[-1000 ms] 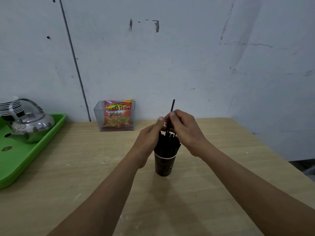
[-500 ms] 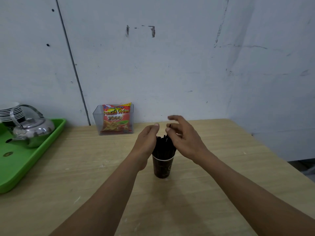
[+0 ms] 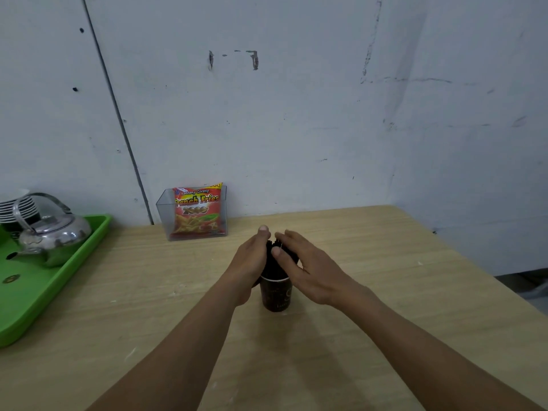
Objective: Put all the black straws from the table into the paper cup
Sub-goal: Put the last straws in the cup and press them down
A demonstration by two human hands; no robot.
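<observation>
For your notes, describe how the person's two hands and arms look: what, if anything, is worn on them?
The left hand and the right hand are both bare: no gloves, and no ring, watch or bracelet shows. Both forearms are bare as well, with no sleeve in view down to the picture's lower edge. The nails that show look short and plain.

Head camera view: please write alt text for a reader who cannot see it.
The left hand and right hand press against both sides of black straws standing in a dark paper cup on a wooden table. At the far left a metal kettle sits on a green tray; a snack bag stands in a clear box by the wall.
</observation>
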